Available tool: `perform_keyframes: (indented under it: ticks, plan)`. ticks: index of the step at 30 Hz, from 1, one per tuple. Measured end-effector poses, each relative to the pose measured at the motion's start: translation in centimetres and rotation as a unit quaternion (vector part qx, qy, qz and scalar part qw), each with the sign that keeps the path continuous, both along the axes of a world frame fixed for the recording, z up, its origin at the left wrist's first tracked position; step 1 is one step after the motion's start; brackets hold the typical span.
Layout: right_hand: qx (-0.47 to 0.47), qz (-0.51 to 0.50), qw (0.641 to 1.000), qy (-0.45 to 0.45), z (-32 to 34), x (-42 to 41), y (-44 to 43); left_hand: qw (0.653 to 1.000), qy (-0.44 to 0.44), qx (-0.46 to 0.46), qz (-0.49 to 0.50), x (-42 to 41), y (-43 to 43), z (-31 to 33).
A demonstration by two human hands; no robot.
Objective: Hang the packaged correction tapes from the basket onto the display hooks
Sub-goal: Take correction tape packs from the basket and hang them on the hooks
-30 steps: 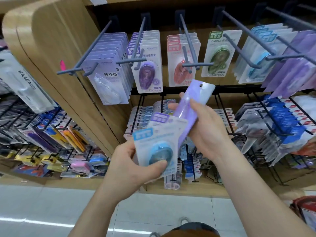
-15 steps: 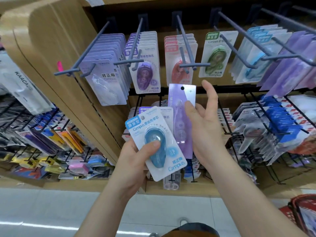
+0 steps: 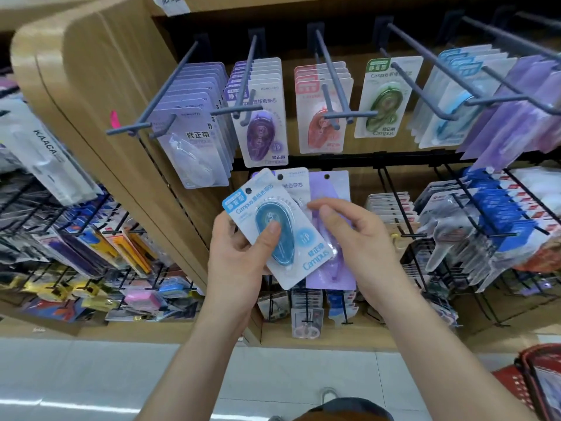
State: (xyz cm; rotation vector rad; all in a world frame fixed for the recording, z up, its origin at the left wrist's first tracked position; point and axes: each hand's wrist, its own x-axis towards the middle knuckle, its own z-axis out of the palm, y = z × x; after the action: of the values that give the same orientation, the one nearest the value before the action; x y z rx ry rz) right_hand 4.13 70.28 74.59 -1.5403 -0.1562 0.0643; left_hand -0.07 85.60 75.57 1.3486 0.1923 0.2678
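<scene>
Tapes [image 3: 306, 238] fanned in left hand [image 3: 233, 262] grip, holes up; right hand [image 3: 364, 247] pinches purple pack [image 3: 331, 189], likely picking for hooks [image 3: 337, 117]

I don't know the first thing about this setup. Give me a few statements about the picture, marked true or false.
1. The left hand holds a blue pack in front of the other packs, thumb on it. True.
2. A green pack hangs in the top row of the display. True.
3. The right hand is slipping a pack onto a hook. False: the right hand grips the purple pack beside the blue pack, lower than the top row.
4. The red basket stands on top of the shelf. False: the basket is down by the floor, at the lower right edge of the view.
</scene>
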Motion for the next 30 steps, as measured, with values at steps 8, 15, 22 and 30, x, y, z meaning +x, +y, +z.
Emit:
perform_keyframes:
  ticks: [8,15,22,30]
  plan:
    - [-0.040,-0.041,0.998,0.003,-0.2,0.5,-0.3,0.998,0.012,-0.014,-0.066,-0.4,0.8,-0.3]
    - [0.016,-0.028,0.997,0.063,-0.1,0.2,0.0,0.992,0.015,-0.087,-0.092,-0.4,1.3,0.3]
    - [0.024,0.068,0.995,0.071,0.5,0.4,-0.9,0.981,0.031,-0.124,-0.145,-0.4,2.3,-0.1]
    - [-0.010,0.020,1.000,0.010,1.4,0.7,-0.4,0.998,-0.009,0.065,0.013,-0.9,4.1,-0.1]
